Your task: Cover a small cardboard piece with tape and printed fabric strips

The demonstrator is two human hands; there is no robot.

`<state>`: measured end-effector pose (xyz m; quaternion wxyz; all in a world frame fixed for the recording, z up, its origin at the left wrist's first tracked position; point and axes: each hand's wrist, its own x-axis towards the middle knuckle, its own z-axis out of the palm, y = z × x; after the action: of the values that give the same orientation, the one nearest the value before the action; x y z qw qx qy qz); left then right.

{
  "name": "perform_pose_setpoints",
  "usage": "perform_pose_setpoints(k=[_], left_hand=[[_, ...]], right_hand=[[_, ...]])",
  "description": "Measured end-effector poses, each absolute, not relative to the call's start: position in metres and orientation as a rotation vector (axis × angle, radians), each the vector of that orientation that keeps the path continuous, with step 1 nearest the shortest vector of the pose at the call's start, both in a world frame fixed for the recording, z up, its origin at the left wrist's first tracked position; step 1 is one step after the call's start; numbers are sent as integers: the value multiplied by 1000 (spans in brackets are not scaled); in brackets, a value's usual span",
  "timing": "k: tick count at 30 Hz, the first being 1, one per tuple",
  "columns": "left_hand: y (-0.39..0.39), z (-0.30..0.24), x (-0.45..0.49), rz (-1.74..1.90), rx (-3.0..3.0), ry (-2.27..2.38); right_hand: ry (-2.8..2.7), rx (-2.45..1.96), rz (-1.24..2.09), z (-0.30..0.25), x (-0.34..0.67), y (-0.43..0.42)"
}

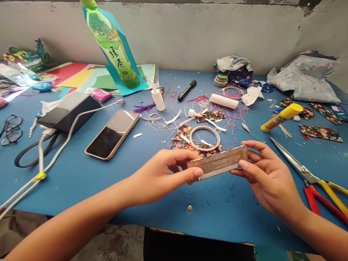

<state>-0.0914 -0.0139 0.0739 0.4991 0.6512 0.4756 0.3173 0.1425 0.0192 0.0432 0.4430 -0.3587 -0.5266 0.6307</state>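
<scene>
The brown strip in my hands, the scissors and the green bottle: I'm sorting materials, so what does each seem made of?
Brown strip: possibly card or thin wood; dull, with a streaky face.
Scissors: blades look like metal, shiny grey; handles perhaps plastic-coated, smooth red and yellow.
Green bottle: probably glossy plastic, see-through with highlights.

Fingers [181,156] hold a brown strip [221,162] at both ends

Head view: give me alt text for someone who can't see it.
A left hand and right hand hold a brown strip by its ends above a blue table. A phone lies left, a ring beyond, scissors right; a green bottle stands toward the back.
</scene>
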Motion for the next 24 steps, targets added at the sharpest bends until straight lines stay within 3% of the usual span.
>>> perform_pose_setpoints(k=[9,18,24], left_hand=[[-15,71,-97,797,1492,985],[-17,71,-90,794,1772,1234],[-15,70,-93,743,1607,1095]], right_hand=[[-1256,-892,1572,45,143,21],[-1441,-897,1434,44,142,17],[-1305,-919,1564,44,143,22]])
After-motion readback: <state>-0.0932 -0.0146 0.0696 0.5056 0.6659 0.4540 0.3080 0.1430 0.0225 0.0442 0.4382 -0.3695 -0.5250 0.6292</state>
